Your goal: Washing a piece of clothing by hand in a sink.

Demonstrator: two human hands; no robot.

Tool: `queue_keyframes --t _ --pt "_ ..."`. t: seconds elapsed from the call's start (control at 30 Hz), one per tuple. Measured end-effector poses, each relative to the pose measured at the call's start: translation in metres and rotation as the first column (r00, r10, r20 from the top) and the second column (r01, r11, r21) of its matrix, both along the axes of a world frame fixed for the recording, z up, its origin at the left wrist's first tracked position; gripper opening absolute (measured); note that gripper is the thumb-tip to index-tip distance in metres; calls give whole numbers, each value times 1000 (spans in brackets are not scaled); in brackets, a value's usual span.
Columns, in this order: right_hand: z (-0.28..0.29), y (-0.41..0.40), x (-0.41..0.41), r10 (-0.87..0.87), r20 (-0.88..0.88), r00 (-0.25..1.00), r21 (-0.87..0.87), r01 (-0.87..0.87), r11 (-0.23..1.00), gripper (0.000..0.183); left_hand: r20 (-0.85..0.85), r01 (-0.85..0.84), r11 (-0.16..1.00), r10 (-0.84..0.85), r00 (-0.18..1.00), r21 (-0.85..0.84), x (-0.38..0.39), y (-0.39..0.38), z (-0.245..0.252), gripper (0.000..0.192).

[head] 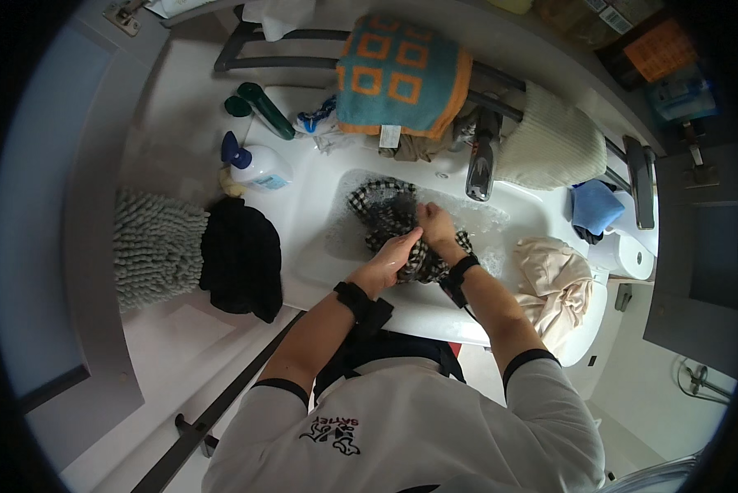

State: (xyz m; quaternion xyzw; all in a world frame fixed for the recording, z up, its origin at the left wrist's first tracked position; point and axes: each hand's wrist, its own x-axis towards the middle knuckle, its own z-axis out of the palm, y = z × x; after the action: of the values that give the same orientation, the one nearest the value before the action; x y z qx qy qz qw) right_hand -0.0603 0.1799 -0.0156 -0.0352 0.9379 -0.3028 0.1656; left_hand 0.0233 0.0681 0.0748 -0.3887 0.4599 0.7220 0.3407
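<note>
A black-and-white checked cloth (381, 209) lies bunched and wet in the soapy water of a white washbasin (307, 246). My left hand (396, 254) grips a fold of it near the basin's front side. Just to the right and a little farther in, my right hand (436, 227) is curled closed on the same cloth, with the two hands almost touching. Part of the cloth hangs below my hands toward the basin's front rim. Foam floats on the water to the right. What sits under the surface is partly hidden. Both wrists wear black straps.
Over the basin hangs a chrome faucet (481, 166). Behind it, a rail holds a teal-and-orange towel (399, 80) and a cream knitted cloth (553, 142). Left stand a white pump bottle (267, 167) and a dark green tube (267, 111), near black fabric (242, 259). Cream fabric (553, 277) lies right.
</note>
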Motion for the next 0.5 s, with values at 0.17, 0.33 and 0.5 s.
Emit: queue_keyframes --t 0.17,0.33,0.5 --pt "56 7 -14 -19 -298 954 -84 -6 996 27 -529 -416 833 182 829 -365 -6 -81 -60 60" --pt "41 -8 -1 303 -537 787 22 -347 938 23 -483 -231 503 -457 747 -833 -6 -82 -67 50" --pt "14 -11 30 820 -46 571 604 -638 478 59 74 422 35 -968 240 -906 6 -71 -71 62"
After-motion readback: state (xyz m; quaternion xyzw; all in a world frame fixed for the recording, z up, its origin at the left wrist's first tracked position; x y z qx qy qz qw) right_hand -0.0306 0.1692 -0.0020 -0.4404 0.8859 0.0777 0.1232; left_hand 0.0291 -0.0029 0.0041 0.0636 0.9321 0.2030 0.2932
